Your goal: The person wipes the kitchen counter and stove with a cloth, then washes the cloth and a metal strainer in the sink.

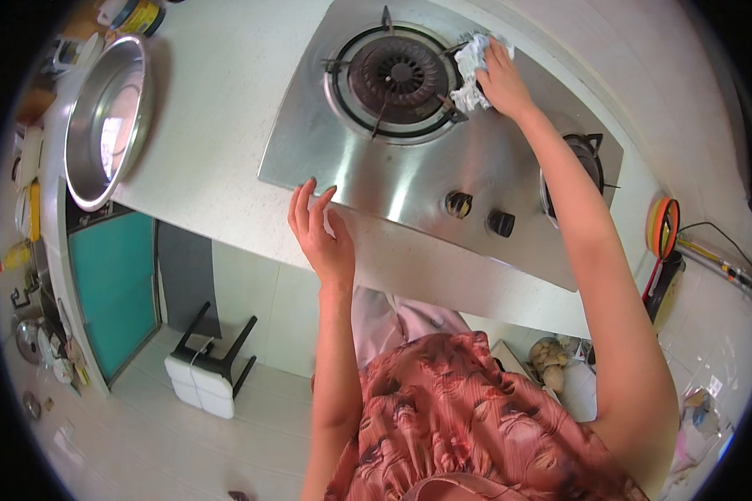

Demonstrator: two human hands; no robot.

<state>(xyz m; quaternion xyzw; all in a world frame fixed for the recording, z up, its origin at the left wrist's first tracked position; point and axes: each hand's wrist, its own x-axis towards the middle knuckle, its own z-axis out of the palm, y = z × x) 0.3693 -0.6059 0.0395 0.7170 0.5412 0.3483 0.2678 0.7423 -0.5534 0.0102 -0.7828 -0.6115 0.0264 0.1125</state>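
My right hand (503,78) presses a crumpled white cloth (471,62) onto the stainless steel gas cooktop (363,169), just right of the large burner (401,74). Part of the cloth lies over the edge of the burner's ring. My left hand (321,235) hovers by the cooktop's front left edge with its fingers apart and nothing in them. Two black control knobs (459,204) sit on the cooktop's front part. A second burner (581,169) is partly hidden behind my right forearm.
A stainless steel basin (109,122) rests at the counter's left end. Behind it stands a container with a yellow label (139,17). Orange-rimmed round items (663,227) and a pan (667,291) are at the right. Below left, a stool (203,376) lies on the floor near a teal cabinet door (114,294).
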